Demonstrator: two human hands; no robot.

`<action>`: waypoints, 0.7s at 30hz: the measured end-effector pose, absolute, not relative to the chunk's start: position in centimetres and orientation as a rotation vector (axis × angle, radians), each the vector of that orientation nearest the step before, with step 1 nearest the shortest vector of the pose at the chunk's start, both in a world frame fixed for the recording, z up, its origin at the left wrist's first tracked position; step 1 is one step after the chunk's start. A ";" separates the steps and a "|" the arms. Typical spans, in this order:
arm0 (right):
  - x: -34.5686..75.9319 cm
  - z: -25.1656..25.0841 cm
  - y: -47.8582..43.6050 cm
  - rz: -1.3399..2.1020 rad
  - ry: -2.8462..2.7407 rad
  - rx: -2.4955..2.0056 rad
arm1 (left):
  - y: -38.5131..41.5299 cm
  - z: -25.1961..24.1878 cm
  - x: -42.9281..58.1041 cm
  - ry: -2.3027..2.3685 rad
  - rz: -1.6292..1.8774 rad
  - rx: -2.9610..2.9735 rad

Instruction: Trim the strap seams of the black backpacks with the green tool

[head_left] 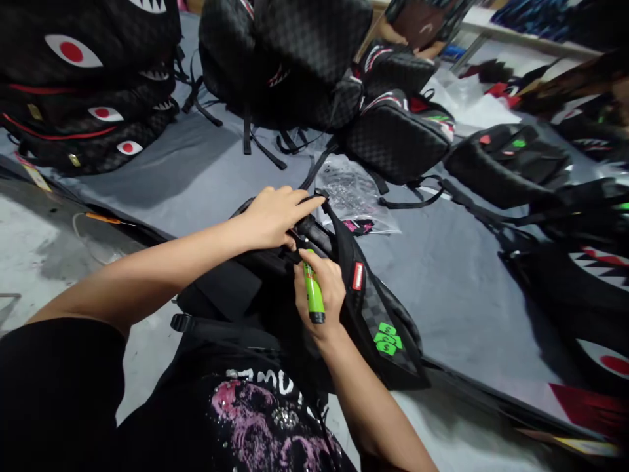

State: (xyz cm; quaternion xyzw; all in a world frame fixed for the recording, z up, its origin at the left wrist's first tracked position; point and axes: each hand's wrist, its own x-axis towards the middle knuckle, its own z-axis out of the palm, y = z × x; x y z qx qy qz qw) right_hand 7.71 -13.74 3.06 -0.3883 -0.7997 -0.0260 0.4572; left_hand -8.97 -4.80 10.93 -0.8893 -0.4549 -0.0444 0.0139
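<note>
A black backpack [265, 282] with a grey checked panel, a small red label and green printed patches lies tilted at the table edge, against my body. My left hand [270, 216] grips its upper edge, index finger stretched along the fabric and thumb tucked below. My right hand [327, 288] is closed around a bright green marker pen [313, 292], black end toward me. The pen's other end points at the dark fabric close to my left thumb; whether it touches cannot be seen.
Stacked black backpacks [88, 118] with shark eyes are at the left. More checked backpacks [398, 144] stand at the back and right. A clear plastic bag [354, 190] lies on the grey table cover [457, 275] beyond my hands. Another person's hand [393, 33] touches a bag behind.
</note>
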 end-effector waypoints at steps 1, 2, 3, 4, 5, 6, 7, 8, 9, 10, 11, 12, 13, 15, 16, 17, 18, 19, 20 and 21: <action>7.5 2.7 -13.9 -0.007 -1.952 -0.930 | -4.1 10.3 -9.1 -1.417 -0.129 -2.794; 7.6 2.4 -14.2 0.042 -1.955 -0.898 | -3.5 9.7 -9.2 -1.400 -0.120 -2.829; 7.8 2.1 -14.5 0.075 -1.978 -0.870 | -2.9 9.0 -9.4 -1.362 -0.115 -2.865; 8.1 1.8 -14.7 0.092 -2.008 -0.850 | -2.5 8.5 -9.5 -1.312 -0.120 -2.890; 8.5 1.5 -14.8 0.104 -2.032 -0.844 | -2.3 8.1 -9.6 -1.265 -0.134 -2.896; 9.0 1.1 -14.8 0.108 -2.044 -0.841 | -2.2 7.8 -9.7 -1.233 -0.152 -2.882; 9.4 0.7 -14.6 0.104 -2.043 -0.834 | -2.4 7.7 -9.7 -1.219 -0.166 -2.854; 9.7 0.2 -14.3 0.094 -2.031 -0.823 | -2.6 7.6 -9.7 -1.218 -0.171 -2.821; 9.9 -0.3 -14.1 0.088 -2.006 -0.811 | -3.0 7.7 -9.7 -1.224 -0.164 -2.792; 10.1 -0.8 -13.8 0.085 -1.970 -0.803 | -3.5 7.8 -9.6 -1.229 -0.144 -2.769; 10.1 -1.2 -13.6 0.087 -1.929 -0.799 | -4.1 8.0 -9.5 -1.228 -0.110 -2.755; 10.0 -1.6 -13.4 0.091 -1.889 -0.797 | -4.6 8.1 -9.4 -1.224 -0.067 -2.747; 9.9 -1.9 -13.4 0.095 -1.852 -0.797 | -5.1 8.3 -9.3 -1.218 -0.023 -2.744; 9.5 -2.3 -13.5 0.099 -1.802 -0.790 | -5.7 8.3 -9.2 -1.209 0.046 -2.744; 9.3 -2.4 -13.6 0.098 -1.794 -0.782 | -5.9 8.2 -9.1 -1.210 0.071 -2.744; 9.2 -2.4 -13.7 0.099 -1.793 -0.773 | -6.0 8.1 -9.1 -1.218 0.094 -2.741; 9.2 -2.4 -13.8 0.103 -1.798 -0.764 | -6.0 8.0 -9.0 -1.229 0.114 -2.736; 9.2 -2.3 -13.9 0.110 -1.810 -0.754 | -6.0 7.9 -9.0 -1.243 0.128 -2.728; 9.2 -2.3 -13.9 0.118 -1.824 -0.746 | -6.0 7.7 -9.0 -1.257 0.132 -2.720; 9.3 -2.2 -13.9 0.127 -1.840 -0.744 | -6.0 7.6 -8.9 -1.269 0.124 -2.713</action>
